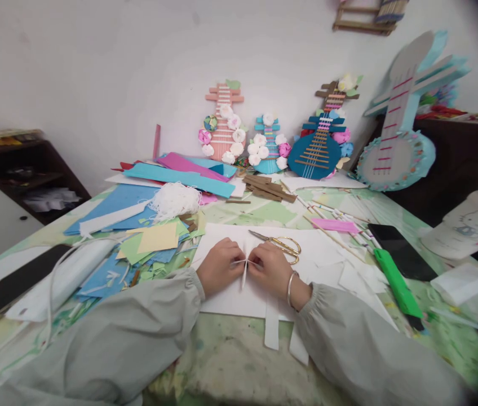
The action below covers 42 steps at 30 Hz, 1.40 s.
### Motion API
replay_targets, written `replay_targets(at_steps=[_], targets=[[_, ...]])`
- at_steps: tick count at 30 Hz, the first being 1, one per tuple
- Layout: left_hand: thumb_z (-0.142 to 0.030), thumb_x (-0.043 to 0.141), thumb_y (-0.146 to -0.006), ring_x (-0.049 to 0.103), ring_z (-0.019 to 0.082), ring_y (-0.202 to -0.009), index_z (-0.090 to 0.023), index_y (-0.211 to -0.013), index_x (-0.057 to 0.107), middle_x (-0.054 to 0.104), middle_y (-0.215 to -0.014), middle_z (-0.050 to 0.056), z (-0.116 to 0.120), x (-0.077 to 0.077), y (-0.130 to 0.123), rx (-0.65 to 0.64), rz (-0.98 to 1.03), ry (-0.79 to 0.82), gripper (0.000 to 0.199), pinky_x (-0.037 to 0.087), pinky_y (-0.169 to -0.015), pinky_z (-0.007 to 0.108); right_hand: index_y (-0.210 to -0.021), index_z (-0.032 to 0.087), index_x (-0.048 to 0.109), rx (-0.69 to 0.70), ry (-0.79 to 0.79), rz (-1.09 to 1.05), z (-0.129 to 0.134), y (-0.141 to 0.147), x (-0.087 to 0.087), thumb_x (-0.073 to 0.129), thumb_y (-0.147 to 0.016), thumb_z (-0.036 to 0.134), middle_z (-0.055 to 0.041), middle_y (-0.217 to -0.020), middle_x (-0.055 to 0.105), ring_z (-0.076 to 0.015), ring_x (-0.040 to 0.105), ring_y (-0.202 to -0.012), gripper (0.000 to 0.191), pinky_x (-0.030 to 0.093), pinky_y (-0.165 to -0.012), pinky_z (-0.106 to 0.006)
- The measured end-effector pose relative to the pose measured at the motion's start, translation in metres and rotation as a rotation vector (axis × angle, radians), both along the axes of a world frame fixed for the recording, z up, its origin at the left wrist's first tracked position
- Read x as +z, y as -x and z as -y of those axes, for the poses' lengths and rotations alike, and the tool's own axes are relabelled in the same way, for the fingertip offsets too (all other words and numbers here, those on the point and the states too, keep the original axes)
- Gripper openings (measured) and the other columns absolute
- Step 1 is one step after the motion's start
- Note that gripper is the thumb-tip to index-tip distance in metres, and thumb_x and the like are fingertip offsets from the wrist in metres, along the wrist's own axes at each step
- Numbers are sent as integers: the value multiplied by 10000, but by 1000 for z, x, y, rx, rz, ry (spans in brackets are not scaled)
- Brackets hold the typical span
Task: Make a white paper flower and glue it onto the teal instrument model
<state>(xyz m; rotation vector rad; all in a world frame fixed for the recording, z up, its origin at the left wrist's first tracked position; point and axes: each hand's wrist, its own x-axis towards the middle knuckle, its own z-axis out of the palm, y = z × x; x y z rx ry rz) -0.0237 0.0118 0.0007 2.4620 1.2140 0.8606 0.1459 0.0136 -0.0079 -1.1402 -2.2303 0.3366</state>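
Observation:
My left hand (pixel 222 264) and my right hand (pixel 269 267) meet over a white sheet (pixel 222 304), fingers closed in a pinch. Between them stands a narrow white strip (pixel 244 277), seen nearly edge-on. Thin white string-like lines run from it into the fingers of both hands; whether they are string or folded paper edges is unclear. Just behind my right hand lies a pair of gold-handled scissors (pixel 286 246), its blades pointing left. Cut white strips (pixel 271 327) lie below my right hand, and a silver bangle circles that wrist.
Coloured paper scraps (pixel 158 237) and a bundle of white string (pixel 175 201) lie to the left. At right are a green cutter (pixel 397 282), a black phone (pixel 402 251) and a cup (pixel 467 220). Decorated paper lutes (pixel 315 148) lean against the wall.

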Motion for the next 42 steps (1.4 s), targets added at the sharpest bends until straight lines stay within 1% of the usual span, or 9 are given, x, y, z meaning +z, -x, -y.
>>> replay_targets(at_steps=[8, 11, 14, 18, 19, 22, 25, 32, 42], targets=[[-120, 550, -758, 530, 175, -791, -184, -646, 623, 633, -681, 28, -2, 2, 6, -167, 106, 100, 148, 429, -763, 310, -693, 167, 617, 248, 29, -35, -5, -11, 7, 606, -742, 54, -15, -697, 585, -153, 496, -727, 124, 389, -683, -259], [-122, 541, -763, 531, 175, -792, -187, -666, 631, 635, -691, 30, -5, 2, 8, -206, 94, 96, 148, 427, -767, 312, -701, 175, 613, 296, 38, -22, -9, -13, 7, 601, -738, 40, -8, -709, 597, -150, 499, -748, 141, 397, -704, -255], [-140, 551, -768, 534, 168, -773, -185, -686, 625, 623, -702, 27, -9, 0, 9, -179, 48, 101, 119, 422, -730, 293, -693, 164, 606, 229, 52, 2, -10, -12, 5, 596, -724, 24, -7, -691, 583, -141, 499, -717, 143, 386, -669, -243], [-209, 606, -759, 541, 163, -760, -184, -752, 595, 616, -747, 20, -12, -2, 12, -47, 30, 69, 28, 418, -706, 283, -697, 152, 611, 130, 54, -4, -9, -9, 3, 596, -729, 46, 1, -643, 562, -128, 480, -634, 113, 345, -600, -237], [-240, 623, -755, 541, 165, -769, -184, -784, 582, 614, -776, 22, -12, -2, 12, -31, 35, 49, 76, 421, -711, 286, -705, 154, 617, 124, 54, -5, -9, -9, 3, 601, -731, 52, 4, -639, 564, -125, 481, -627, 106, 340, -595, -234], [-309, 639, -756, 530, 191, -885, -181, -879, 545, 605, -921, 54, -12, 0, 13, -55, 27, -49, 200, 421, -798, 317, -729, 156, 637, 121, 54, -12, -7, -10, 4, 606, -738, 60, 3, -650, 577, -119, 494, -628, 101, 344, -598, -229], [-305, 606, -781, 497, 219, -1000, -190, -905, 545, 603, -1027, 74, -11, 3, 14, -120, -51, -112, 179, 379, -899, 361, -733, 155, 644, 124, 57, -17, -5, -11, 6, 607, -732, 54, 1, -652, 582, -116, 500, -625, 107, 353, -604, -229], [-303, 587, -776, 469, 249, -998, -192, -942, 576, 598, -985, 84, -7, 9, 16, -102, -205, -145, 200, 357, -882, 394, -711, 160, 637, 125, 73, -21, -3, -9, 6, 610, -736, 88, 9, -623, 579, -112, 492, -593, 80, 353, -574, -223], [-261, 595, -739, 458, 224, -885, -179, -819, 528, 572, -845, 54, -6, 11, 14, -104, -189, -76, 133, 365, -790, 358, -714, 161, 645, 124, 107, -17, 1, -9, 7, 615, -738, 113, 18, -603, 579, -101, 488, -558, 62, 343, -551, -217]])
